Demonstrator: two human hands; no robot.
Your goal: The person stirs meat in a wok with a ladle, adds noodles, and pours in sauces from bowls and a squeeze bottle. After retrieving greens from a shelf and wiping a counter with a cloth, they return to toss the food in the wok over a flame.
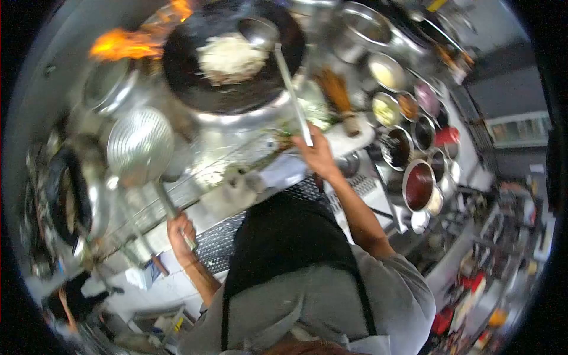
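A black wok point(195, 89) sits on the burner and holds a mound of fried rice point(231, 58). My right hand point(316, 155) grips the long handle of a metal ladle point(258, 31); its bowl rests at the far edge of the rice. My left hand point(180, 232) holds the handle of a large round metal strainer point(139, 145), which hangs above the steel counter, left of the wok and apart from it. Orange flames point(125, 44) flare at the wok's far left rim.
Several metal bowls of sauces and seasonings point(419, 184) line the right side, with a steel pot point(362, 32) behind them. A bamboo brush point(337, 90) lies right of the wok. A second dark pan point(66, 195) sits at the far left. A perforated steel ledge point(219, 239) runs along the front.
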